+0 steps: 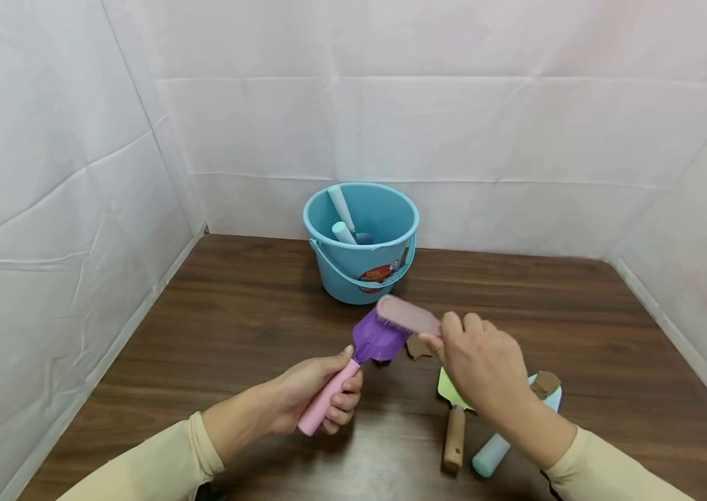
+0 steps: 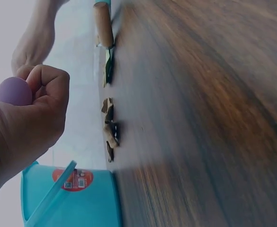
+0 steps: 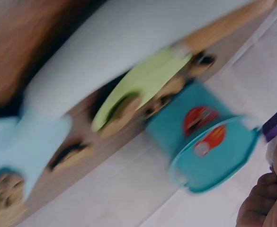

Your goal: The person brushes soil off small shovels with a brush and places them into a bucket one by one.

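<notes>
In the left hand, the pink cylindrical handle of a purple-bladed shovel is grasped, its blade beyond the thumb; over it, a pale-pink oval brush, bristles facing the blade, is pinched in the right hand.

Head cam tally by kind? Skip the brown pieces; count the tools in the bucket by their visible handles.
Bucket: 1
Brush: 1
Shovels outside the bucket: 3 (purple shovel, green shovel, light-blue shovel)
Handles in the bucket: 2
Total: 7
</notes>
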A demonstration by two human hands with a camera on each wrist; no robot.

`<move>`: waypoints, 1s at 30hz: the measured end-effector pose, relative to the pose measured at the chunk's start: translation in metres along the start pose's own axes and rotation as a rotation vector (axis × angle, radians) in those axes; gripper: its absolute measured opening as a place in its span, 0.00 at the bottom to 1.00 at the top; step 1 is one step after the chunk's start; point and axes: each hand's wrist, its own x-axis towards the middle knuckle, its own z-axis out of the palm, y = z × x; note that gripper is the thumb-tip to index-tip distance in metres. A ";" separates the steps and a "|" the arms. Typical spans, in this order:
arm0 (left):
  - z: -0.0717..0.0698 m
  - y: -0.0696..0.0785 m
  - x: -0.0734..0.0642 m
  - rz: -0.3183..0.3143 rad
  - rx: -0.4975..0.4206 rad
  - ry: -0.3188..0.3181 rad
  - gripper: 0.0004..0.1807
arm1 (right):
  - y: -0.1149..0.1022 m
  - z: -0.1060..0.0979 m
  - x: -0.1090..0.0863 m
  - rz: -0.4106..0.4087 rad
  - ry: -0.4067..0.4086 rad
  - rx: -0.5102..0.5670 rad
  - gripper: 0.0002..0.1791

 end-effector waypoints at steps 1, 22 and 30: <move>-0.001 0.000 -0.001 0.000 0.003 -0.001 0.30 | 0.005 0.002 0.000 0.022 0.002 -0.001 0.33; -0.008 0.001 -0.008 -0.018 0.026 -0.004 0.30 | 0.009 -0.004 0.004 -0.061 0.041 -0.032 0.33; -0.006 -0.001 -0.002 -0.011 0.007 -0.029 0.28 | -0.014 -0.011 0.000 -0.088 -0.044 0.094 0.34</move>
